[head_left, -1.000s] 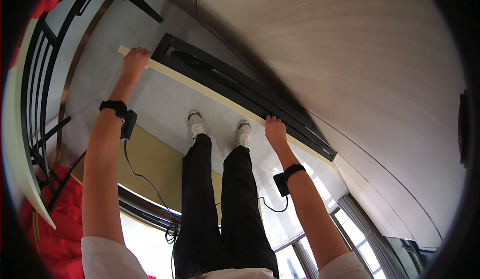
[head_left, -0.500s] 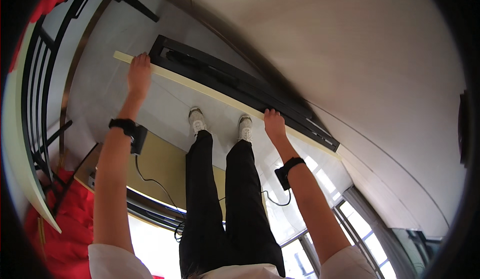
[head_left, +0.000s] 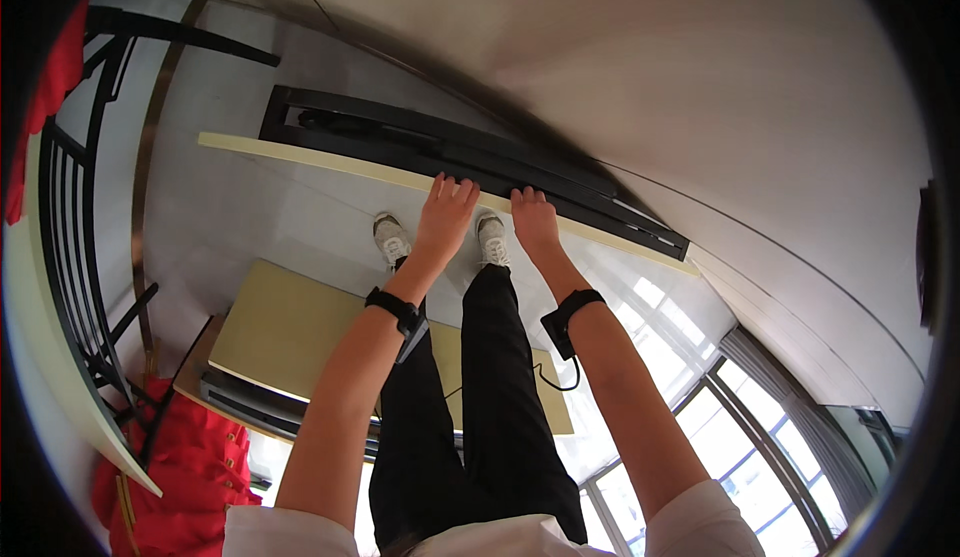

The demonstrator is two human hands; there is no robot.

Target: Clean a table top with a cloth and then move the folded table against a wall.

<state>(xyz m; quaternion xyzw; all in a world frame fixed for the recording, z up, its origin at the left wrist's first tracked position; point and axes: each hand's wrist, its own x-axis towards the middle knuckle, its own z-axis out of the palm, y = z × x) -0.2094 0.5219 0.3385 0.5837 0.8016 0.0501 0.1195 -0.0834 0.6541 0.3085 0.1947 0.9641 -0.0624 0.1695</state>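
In front of my feet, a folded table (head_left: 320, 160) stands on its long edge. Its pale yellow top faces me, and a black metal frame (head_left: 350, 117) is on its far side. My left hand (head_left: 447, 219) lies near the middle of the upper edge, with its fingers curled over the edge. Just to its right, my right hand (head_left: 535, 220) grips the same edge. The two hands are a small gap apart. Both thumbs are hidden.
Beyond the table rises a smooth beige wall (head_left: 650, 87). At left stands another pale table with black legs (head_left: 75, 247), beside red cloth (head_left: 200, 467). A pale yellow tabletop (head_left: 290, 327) lies behind my legs, and windows (head_left: 770, 457) are at lower right.
My left hand has moved right along the edge, from near the table's left end to beside my right hand. The right hand still grips the edge. The view has shifted a little.
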